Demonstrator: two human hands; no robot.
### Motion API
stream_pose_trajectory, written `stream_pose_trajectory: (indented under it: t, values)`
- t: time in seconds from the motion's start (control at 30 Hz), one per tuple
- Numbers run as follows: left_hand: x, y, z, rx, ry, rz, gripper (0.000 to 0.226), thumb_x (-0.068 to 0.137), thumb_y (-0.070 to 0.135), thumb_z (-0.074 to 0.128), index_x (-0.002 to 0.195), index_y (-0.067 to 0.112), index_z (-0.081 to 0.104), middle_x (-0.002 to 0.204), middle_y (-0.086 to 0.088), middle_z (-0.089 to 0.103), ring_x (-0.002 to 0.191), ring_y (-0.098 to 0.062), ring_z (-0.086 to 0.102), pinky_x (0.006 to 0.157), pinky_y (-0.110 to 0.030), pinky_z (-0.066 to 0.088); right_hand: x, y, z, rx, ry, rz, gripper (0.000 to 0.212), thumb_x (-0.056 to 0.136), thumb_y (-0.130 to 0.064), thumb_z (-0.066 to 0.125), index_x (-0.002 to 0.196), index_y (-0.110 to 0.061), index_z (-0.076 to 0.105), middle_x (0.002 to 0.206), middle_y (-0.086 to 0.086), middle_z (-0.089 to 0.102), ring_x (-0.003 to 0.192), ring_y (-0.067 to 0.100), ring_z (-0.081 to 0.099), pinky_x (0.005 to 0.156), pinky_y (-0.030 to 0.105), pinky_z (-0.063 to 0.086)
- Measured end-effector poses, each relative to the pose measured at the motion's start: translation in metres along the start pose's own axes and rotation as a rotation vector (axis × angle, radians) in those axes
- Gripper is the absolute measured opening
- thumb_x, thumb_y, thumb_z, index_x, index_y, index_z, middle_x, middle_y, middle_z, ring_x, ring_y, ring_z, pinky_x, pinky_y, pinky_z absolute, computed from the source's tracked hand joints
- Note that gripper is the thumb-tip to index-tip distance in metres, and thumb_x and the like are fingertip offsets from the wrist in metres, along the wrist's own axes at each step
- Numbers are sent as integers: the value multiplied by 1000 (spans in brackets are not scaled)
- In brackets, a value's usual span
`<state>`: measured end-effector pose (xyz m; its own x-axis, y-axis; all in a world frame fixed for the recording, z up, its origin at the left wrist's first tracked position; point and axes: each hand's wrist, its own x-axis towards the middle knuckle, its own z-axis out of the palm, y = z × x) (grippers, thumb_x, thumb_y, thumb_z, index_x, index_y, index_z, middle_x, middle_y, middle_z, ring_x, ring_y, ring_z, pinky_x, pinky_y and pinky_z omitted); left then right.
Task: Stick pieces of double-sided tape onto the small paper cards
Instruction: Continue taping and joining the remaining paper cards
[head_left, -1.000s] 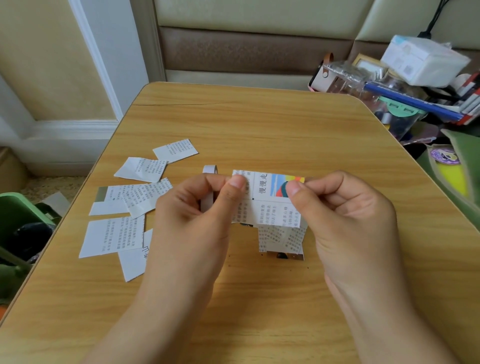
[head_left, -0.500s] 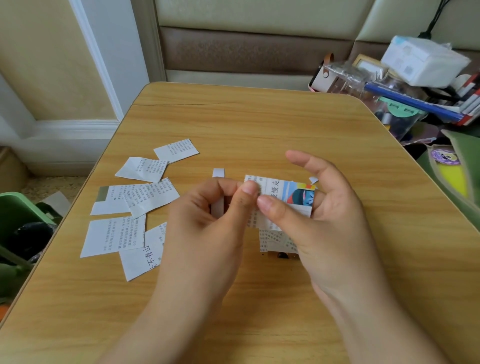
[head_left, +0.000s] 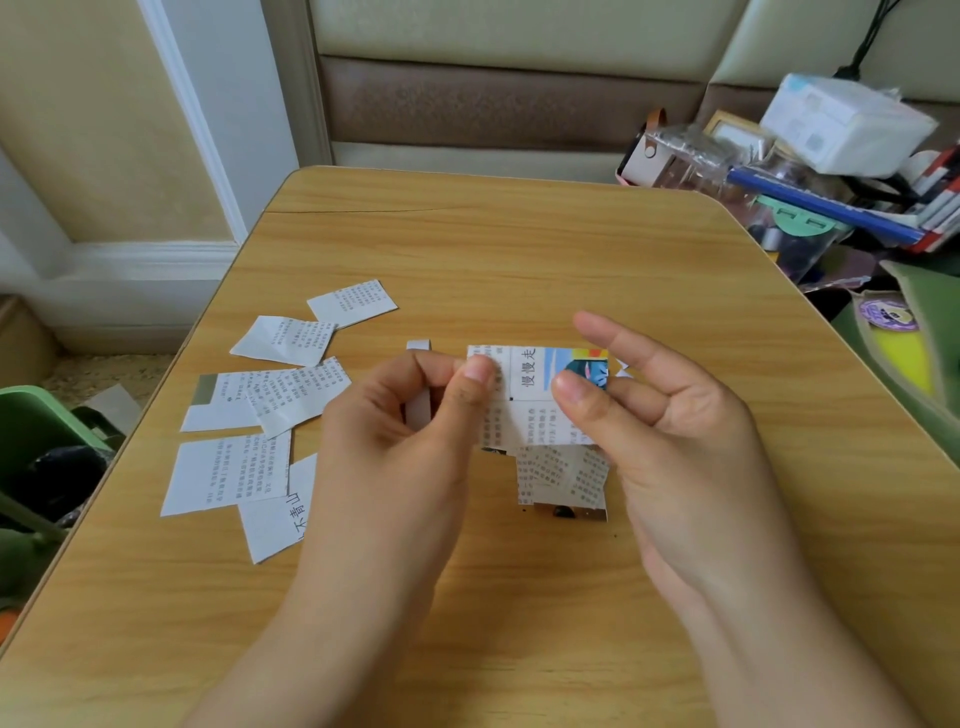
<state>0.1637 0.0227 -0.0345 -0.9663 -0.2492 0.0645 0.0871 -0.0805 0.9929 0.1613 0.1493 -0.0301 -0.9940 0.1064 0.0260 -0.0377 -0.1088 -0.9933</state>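
Above the middle of the wooden tabletop, both hands hold one printed paper card. Left hand pinches the card's left edge between thumb and forefinger, with a white tape strip tucked behind its fingers. Right hand presses its thumb on the card's picture, other fingers spread loosely. More cards lie scattered at left; another card lies beneath the held one.

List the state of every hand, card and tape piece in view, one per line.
left hand: pinches the held card's left edge, white tape strip inside its curled fingers
right hand: thumb on the card, fingers spread
held card: lifted, printed side up
white tape strip: mostly hidden
loose cards: flat, overlapping on wooden table
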Motion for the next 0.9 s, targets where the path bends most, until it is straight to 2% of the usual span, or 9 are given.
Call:
stream_pose_trajectory:
  t: [0.1, 0.2, 0.3, 0.43, 0.5, 0.63, 0.7, 0.8, 0.9]
  values:
    - [2, 1, -2, 19, -23, -6, 26, 82, 33, 63, 58, 24, 67, 42, 16, 40, 40, -2, 35, 40, -8, 27, 1, -1, -1, -15, -6, -9, 42, 67, -24, 70, 108, -26, 67, 74, 5, 74, 72, 8, 64, 75, 21, 50]
    - [3, 4, -3, 28, -55, -19, 23, 77, 41, 62, 68, 22, 71, 42, 18, 47, 39, 2, 40, 41, -6, 29, 3, -2, -4, -16, 4, -7, 41, 66, -24, 70, 107, -25, 67, 74, 2, 74, 69, 5, 66, 71, 18, 50]
    - [4, 2, -2, 49, -88, -2, 35, 58, 51, 65, 79, 24, 71, 42, 18, 47, 43, 3, 43, 48, -6, 35, 3, -1, -6, -25, 27, -3, 40, 64, -25, 71, 105, -25, 69, 77, 4, 75, 75, 11, 69, 84, 31, 52]
    - [8, -1, -4, 39, -136, -2, 36, 56, 47, 70, 86, 28, 74, 60, 13, 60, 48, 1, 49, 49, -10, 36, 3, -3, -7, 4, 34, 13, 39, 63, -25, 70, 102, -24, 69, 81, 5, 75, 80, 18, 71, 88, 41, 53]
    - [9, -2, -5, 28, -141, -3, 31, 58, 45, 71, 84, 29, 75, 61, 12, 62, 50, 0, 51, 50, -10, 37, 2, -4, -7, 27, 28, 8, 38, 64, -23, 70, 102, -23, 68, 81, 6, 75, 78, 18, 71, 82, 38, 55]
    - [7, -2, -6, 67, -166, 12, 17, 65, 45, 74, 70, 29, 72, 41, 15, 46, 48, -3, 43, 53, -18, 35, 2, -7, -6, 67, 23, -5, 35, 64, -19, 69, 100, -21, 69, 79, 6, 75, 74, 14, 71, 73, 27, 57]
    - [7, -3, -6, 85, -168, 27, 20, 68, 46, 71, 69, 26, 71, 40, 14, 43, 47, -4, 39, 52, -19, 34, 2, -7, -7, 67, 15, -4, 32, 65, -20, 69, 96, -19, 70, 81, 5, 75, 74, 14, 71, 70, 24, 56]
    - [7, -2, -6, 114, -153, 48, 26, 71, 42, 62, 63, 19, 68, 37, 15, 42, 41, -2, 38, 47, -13, 31, 2, -6, -7, 36, -19, 4, 24, 67, -23, 69, 89, -13, 70, 84, 5, 75, 76, 13, 71, 66, 22, 54]
    - [6, -3, -6, 167, -143, 73, 26, 76, 40, 62, 63, 18, 67, 38, 16, 41, 42, -1, 36, 45, -12, 30, 1, -4, -7, -77, -28, -3, 18, 70, -32, 73, 80, -16, 73, 81, 2, 75, 73, 10, 68, 63, 21, 50]
